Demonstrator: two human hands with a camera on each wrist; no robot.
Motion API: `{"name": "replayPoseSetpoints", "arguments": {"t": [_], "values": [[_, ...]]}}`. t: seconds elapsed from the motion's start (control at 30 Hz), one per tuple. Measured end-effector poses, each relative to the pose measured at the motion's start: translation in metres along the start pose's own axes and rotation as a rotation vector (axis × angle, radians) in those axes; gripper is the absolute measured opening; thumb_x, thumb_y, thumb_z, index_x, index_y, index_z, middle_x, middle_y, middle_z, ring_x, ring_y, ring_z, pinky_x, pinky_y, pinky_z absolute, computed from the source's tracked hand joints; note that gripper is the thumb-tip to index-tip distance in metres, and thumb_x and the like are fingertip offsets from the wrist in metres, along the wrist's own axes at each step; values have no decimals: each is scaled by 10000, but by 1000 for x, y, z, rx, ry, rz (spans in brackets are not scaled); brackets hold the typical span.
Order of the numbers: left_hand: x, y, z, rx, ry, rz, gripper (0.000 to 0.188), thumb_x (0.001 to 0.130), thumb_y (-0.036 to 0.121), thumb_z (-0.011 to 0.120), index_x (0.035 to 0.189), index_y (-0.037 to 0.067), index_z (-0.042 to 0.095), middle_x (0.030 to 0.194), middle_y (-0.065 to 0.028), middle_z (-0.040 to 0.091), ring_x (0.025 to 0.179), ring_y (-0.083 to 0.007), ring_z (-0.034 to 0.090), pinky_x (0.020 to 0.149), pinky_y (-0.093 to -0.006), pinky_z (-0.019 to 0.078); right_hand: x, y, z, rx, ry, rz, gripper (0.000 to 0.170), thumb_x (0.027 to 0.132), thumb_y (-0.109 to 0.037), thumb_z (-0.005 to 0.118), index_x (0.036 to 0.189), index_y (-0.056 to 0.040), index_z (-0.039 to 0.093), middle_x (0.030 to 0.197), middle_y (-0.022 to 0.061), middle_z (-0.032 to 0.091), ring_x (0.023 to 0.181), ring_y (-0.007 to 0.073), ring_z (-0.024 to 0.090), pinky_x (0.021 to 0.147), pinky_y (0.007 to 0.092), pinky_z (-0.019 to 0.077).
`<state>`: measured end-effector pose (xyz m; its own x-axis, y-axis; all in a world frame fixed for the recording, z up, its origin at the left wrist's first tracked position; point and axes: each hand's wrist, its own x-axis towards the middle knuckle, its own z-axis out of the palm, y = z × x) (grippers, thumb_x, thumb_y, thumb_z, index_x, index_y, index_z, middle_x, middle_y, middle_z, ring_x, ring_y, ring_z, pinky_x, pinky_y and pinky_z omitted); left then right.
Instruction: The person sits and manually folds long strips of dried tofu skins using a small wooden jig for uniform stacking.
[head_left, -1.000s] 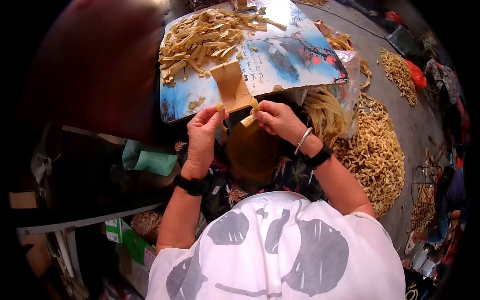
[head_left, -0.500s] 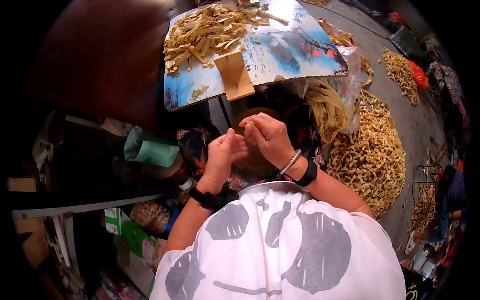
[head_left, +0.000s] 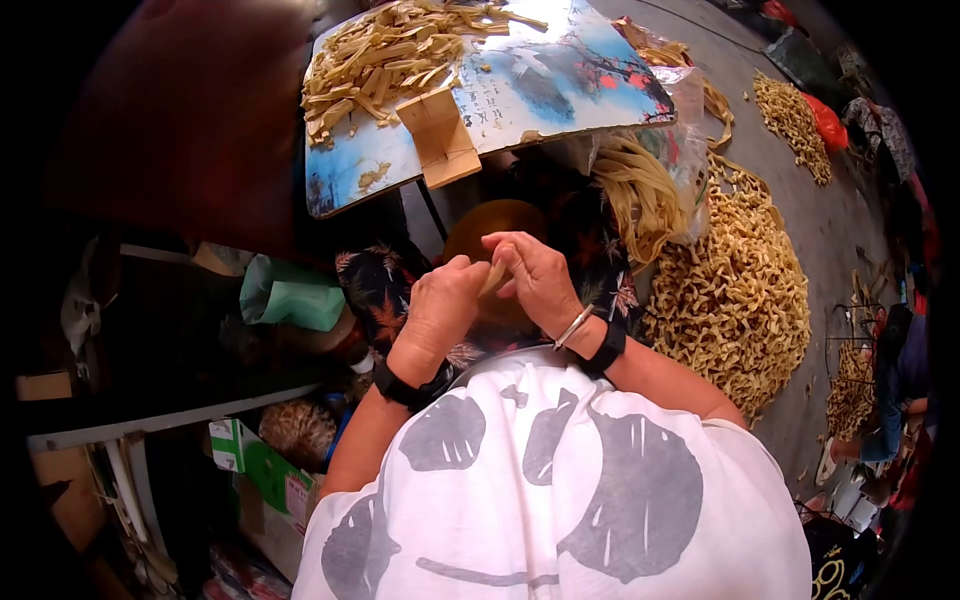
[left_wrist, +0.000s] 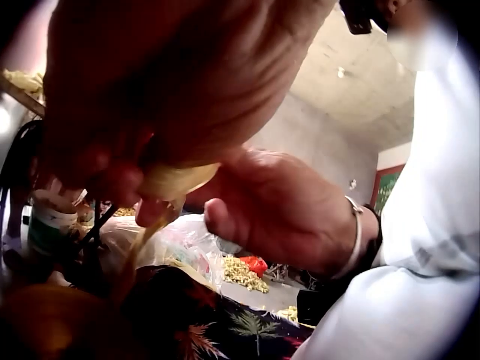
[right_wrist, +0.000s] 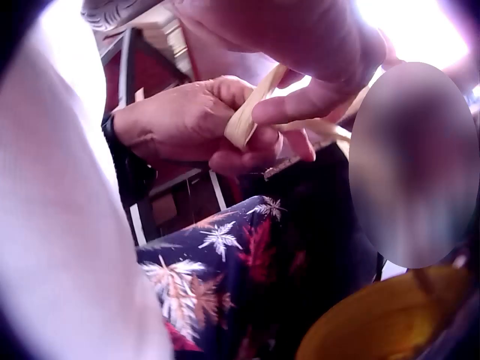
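Both hands meet above the lap, around a pale yellow strip (head_left: 493, 279). In the head view the left hand (head_left: 440, 310) has its fingers curled round the strip's lower part, and the right hand (head_left: 542, 288) pinches it higher up. The right wrist view shows the strip (right_wrist: 247, 118) folded over between the left hand (right_wrist: 184, 120) and the right hand's fingers (right_wrist: 289, 105). In the left wrist view, the strip (left_wrist: 178, 180) lies under the left hand (left_wrist: 165, 82), with a thin end hanging down; the right hand (left_wrist: 289, 206) is beside it.
A painted table (head_left: 540, 110) bears a heap of strips (head_left: 385, 65) and an angled wooden piece (head_left: 440, 140) at its near edge. Long strips (head_left: 645, 190) hang at the right, beside a large pile of knotted pieces (head_left: 735, 300). A round amber-coloured surface (head_left: 490, 225) is beyond the hands.
From the wooden piece at the table edge, both hands have drawn back to the lap. The left hand, half open and apart half a second ago, now grips the strip against the right hand.
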<state>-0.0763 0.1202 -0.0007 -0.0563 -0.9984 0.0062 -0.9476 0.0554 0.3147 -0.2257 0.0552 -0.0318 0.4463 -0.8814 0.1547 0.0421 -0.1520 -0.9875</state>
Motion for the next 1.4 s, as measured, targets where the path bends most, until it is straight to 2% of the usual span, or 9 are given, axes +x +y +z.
{"name": "replayPoseSetpoints", "arguments": {"t": [0.17, 0.4, 0.6, 0.63, 0.73, 0.83, 1.07, 1.27, 1.4], "values": [[0, 9, 1, 57, 310, 70, 350, 799, 17, 614, 1147, 31, 637, 859, -122, 577, 748, -307, 657, 639, -375, 546, 9, 2, 2, 83, -39, 522, 249, 1003, -260, 542, 968, -22, 607, 780, 76, 674, 542, 138, 632, 479, 255, 482], [4, 5, 13, 45, 372, -33, 381, 814, -51, 605, 1189, 8, 634, 884, -152, 576, 752, -325, 640, 641, -362, 534, 5, 5, 2, -81, -91, 157, 207, 944, -212, 619, 982, -9, 627, 803, 103, 683, 639, 180, 654, 613, 296, 515], [6, 7, 8, -613, 195, -66, 333, 834, -79, 560, 1151, -18, 637, 906, -170, 562, 770, -344, 620, 687, -369, 514, 4, 8, 0, -42, -41, 12, 181, 921, -177, 622, 981, -8, 640, 891, 91, 665, 746, 209, 647, 694, 306, 511], [6, 5, 7, -580, 223, -16, 341, 833, -84, 556, 1158, -14, 633, 904, -167, 557, 778, -337, 618, 696, -365, 512, 0, 6, -8, 220, -184, 431, 164, 950, -192, 610, 1016, -48, 651, 986, 32, 654, 833, 123, 628, 725, 266, 507], [4, 4, 5, -450, 318, 55, 370, 827, -95, 552, 1180, -4, 613, 908, -163, 549, 808, -320, 615, 722, -353, 508, -2, 0, -12, 828, -353, 699, 167, 982, -215, 588, 1078, -90, 644, 1047, -15, 637, 910, 61, 597, 764, 235, 507], [7, 4, 16, -332, 469, 18, 297, 870, -64, 576, 1157, 14, 589, 889, -104, 586, 760, -217, 612, 674, -290, 499, -1, -2, -11, 885, -383, 650, 203, 1001, -234, 562, 1129, -87, 620, 1056, -12, 640, 944, 73, 605, 794, 235, 523], [-3, 8, 5, -1137, 319, -264, 84, 971, 96, 609, 1036, 43, 597, 789, 19, 607, 613, -35, 512, 545, -170, 412, 8, -8, 1, 303, -175, 263, 196, 999, -191, 545, 1071, -23, 617, 913, 37, 681, 798, 106, 660, 671, 232, 553], [-1, -6, -7, -964, 445, -268, 54, 961, 69, 609, 925, 67, 649, 736, 71, 554, 620, 2, 442, 540, -153, 361, 3, -25, -10, -230, -155, -49, 161, 951, -175, 619, 975, -17, 598, 679, 111, 637, 580, 202, 644, 564, 290, 501], [0, -19, 2, -1582, 338, -299, 82, 957, 84, 620, 1033, 57, 629, 834, 9, 617, 686, -66, 544, 624, -202, 453, -5, -29, -13, -305, -132, -128, 130, 947, -149, 613, 904, -33, 573, 657, 123, 609, 589, 269, 636, 540, 336, 485]]}}
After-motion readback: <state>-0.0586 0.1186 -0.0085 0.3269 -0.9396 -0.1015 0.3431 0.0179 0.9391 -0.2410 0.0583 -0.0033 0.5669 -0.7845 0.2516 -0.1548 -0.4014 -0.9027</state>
